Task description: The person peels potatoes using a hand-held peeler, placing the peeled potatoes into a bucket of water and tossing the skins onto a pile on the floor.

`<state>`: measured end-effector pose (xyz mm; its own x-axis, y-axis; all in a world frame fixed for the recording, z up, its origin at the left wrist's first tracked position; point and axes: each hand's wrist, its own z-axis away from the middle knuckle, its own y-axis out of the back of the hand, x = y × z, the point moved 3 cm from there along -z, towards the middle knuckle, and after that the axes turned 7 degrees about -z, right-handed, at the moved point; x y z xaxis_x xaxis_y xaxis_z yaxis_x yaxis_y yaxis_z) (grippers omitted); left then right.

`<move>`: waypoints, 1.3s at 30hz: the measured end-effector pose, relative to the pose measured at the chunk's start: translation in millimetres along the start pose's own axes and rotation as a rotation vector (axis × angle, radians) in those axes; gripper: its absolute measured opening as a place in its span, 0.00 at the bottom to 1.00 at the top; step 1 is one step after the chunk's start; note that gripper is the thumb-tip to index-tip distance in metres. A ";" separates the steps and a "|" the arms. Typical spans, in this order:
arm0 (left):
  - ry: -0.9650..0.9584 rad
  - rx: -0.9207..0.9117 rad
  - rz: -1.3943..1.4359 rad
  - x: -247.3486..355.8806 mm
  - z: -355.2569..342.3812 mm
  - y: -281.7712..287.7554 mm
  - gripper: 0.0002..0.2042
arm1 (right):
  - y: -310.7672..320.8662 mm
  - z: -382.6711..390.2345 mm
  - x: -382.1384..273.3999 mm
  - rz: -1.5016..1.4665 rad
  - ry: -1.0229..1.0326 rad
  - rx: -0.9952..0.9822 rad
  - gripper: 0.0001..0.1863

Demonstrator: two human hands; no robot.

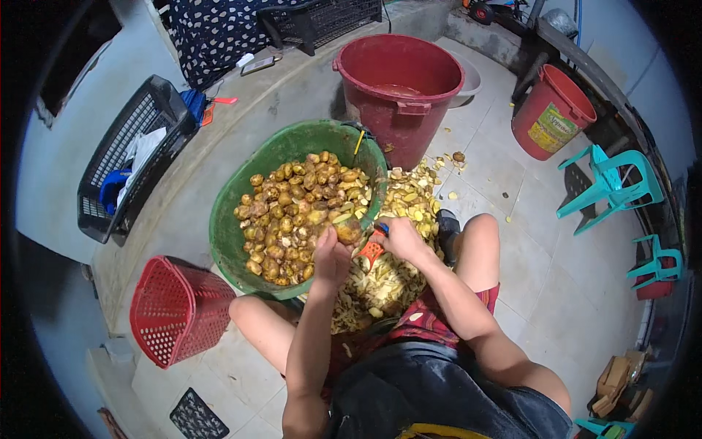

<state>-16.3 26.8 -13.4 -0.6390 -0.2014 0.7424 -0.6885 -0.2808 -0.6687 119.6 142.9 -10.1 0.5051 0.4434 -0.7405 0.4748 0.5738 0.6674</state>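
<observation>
My left hand (329, 252) grips a brown, potato-like root (346, 229) with a pale cut patch on top, over the rim of a green tub (227, 212). The tub holds several brown roots (281, 219). Just right of it, my right hand (398, 238) is closed on an orange cutting tool (371, 251) with blue on it, a little apart from the held root. Pale yellow peelings and slices (384, 285) lie heaped below my hands between my legs and spread across the tiles toward a tall dark-red bin (387, 124).
A red perforated basket (175, 314) stands left. Black crates (131, 161) and a phone (256, 66) sit on the concrete ledge (278, 88). A smaller red bucket (545, 117), a white basin (468, 77) and teal stools (610, 183) are at the back and right. Cardboard (614, 384) lies lower right.
</observation>
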 end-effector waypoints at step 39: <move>-0.147 -0.007 -0.241 -11.7 -0.9 -1.3 0.28 | -5.9 8.5 -21.2 -0.089 0.051 0.070 0.14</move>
<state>-8.3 30.3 -21.2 -0.4001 -0.2632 0.8778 -0.8174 -0.3307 -0.4717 112.1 124.2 2.3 0.4224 0.4281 -0.7990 0.5661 0.5638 0.6014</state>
